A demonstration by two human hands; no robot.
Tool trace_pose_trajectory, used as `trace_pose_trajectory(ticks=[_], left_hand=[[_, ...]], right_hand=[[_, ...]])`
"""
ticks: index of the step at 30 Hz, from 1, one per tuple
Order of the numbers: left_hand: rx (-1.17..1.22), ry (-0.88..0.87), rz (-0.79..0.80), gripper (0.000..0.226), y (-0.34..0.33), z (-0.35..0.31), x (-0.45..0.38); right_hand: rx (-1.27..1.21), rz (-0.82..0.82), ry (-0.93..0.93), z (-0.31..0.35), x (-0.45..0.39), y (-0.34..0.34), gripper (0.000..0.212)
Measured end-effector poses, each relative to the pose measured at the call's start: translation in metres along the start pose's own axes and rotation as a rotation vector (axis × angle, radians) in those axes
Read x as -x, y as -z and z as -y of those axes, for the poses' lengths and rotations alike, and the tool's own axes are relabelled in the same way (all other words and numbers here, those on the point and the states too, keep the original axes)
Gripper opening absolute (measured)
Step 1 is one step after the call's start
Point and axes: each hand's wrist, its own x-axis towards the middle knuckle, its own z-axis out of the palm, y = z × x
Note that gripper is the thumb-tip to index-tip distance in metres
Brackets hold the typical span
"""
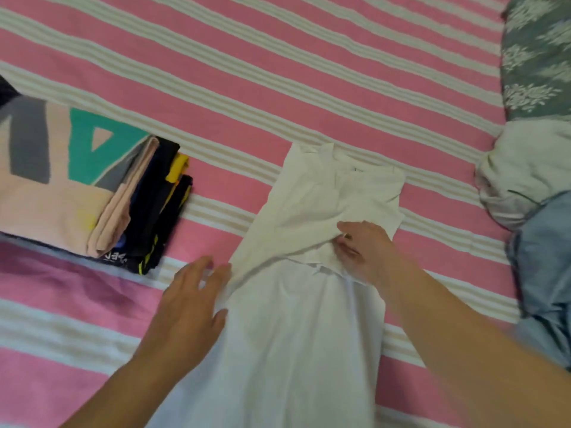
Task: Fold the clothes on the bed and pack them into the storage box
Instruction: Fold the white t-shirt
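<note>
White shirt [296, 304] flat mid-bed, top part folded down; folded clothes stack [92, 193] at left.

1. Bare striped bed [278, 57] lies open from ten to one o'clock.
2. A stack of folded clothes [92, 186] blocks nine o'clock.
3. Crumpled white cloth [525, 168] and denim [543, 273] crowd three o'clock.
4. The patterned pillow [537, 57] fills two o'clock.

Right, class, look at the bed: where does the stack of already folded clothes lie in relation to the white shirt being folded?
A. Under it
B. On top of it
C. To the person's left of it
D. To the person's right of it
C: the folded stack lies on the striped bedsheet, apart from the white shirt, beyond the left hand.
</note>
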Motion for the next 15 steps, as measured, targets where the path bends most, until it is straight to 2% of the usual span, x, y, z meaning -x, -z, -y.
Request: trace_pose_trajectory(ticks=[3,4,6,7,9,11,14,15], left_hand=[[-0.034,0.157,0.007,0.085,0.002,0.037,0.057],[-0.020,0.213,-0.018,0.082,0.003,0.043,0.072],[0.022,0.296,-0.051,0.073,0.003,0.047,0.101],[0.039,0.306,-0.052,0.069,0.001,0.047,0.111],[0.078,0.332,-0.035,0.065,-0.001,0.046,0.130],[0.121,0.370,-0.034,0.065,-0.003,0.046,0.142],[0.139,0.374,-0.039,0.071,-0.006,0.046,0.151],[0.140,0.370,-0.040,0.072,-0.006,0.046,0.152]], right_hand=[[-0.008,-0.159,-0.051,-0.003,-0.025,-0.008,0.052],[0.019,-0.178,-0.078,-0.001,-0.030,-0.009,0.048],[0.049,-0.173,-0.120,-0.004,-0.022,-0.017,0.019],[0.036,-0.153,-0.131,-0.005,-0.015,-0.021,0.013],[0.152,-0.090,-0.135,-0.011,-0.002,-0.026,0.017],[0.331,-0.071,-0.003,-0.016,0.009,-0.030,0.019],[0.521,-0.241,0.410,-0.012,0.016,-0.034,0.026],[0.498,-0.283,0.454,-0.013,0.018,-0.035,0.027]])
